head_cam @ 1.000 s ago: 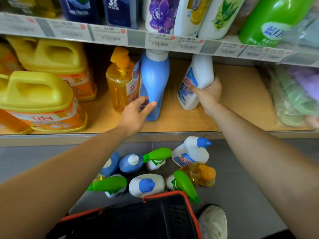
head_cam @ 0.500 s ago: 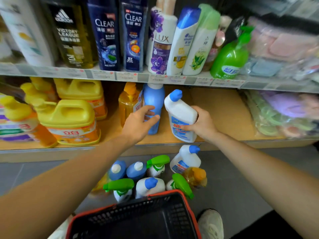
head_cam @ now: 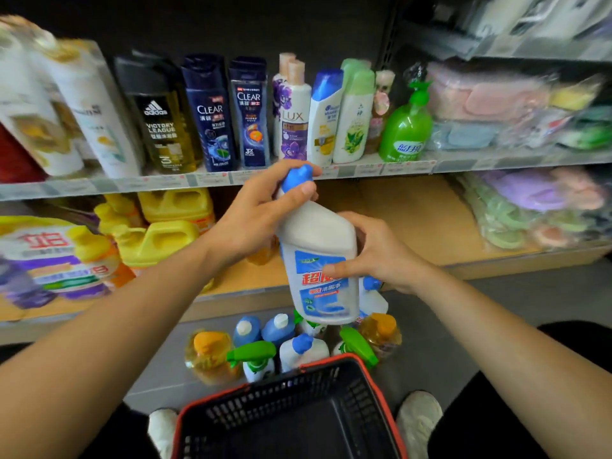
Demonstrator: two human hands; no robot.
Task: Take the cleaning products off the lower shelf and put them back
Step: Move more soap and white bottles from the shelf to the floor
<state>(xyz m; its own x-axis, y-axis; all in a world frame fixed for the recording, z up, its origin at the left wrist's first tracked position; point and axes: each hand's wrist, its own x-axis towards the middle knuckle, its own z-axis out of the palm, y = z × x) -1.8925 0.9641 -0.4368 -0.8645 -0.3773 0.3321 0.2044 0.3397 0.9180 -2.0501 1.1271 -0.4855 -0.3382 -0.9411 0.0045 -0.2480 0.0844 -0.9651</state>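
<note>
White bottle (head_cam: 318, 233), blue-labelled in red characters, beneath CLEAR (head_cam: 212, 127), LUX (head_cam: 293, 127), adidas (head_cam: 159, 127) bottles.

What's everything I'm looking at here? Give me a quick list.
White cleaner bottle: one, white with blue cap, held mid-air, centre.
Floor bottles: at least eight, blue, white, green-triggered, orange, clustered on the floor.
Basket: one, black with red rim, nearest the camera.
Yellow jugs: several, yellow, lower shelf, left.
Shampoo bottles: about ten, mixed colours, upper shelf.
Green pump bottle: one, green, upper shelf.
Cloth packs: count unclear, pastel, both shelves, right.
Shoes: two, white, beside basket.
Left hand: grips bottle's neck.
Right hand: holds bottle's body.
</note>
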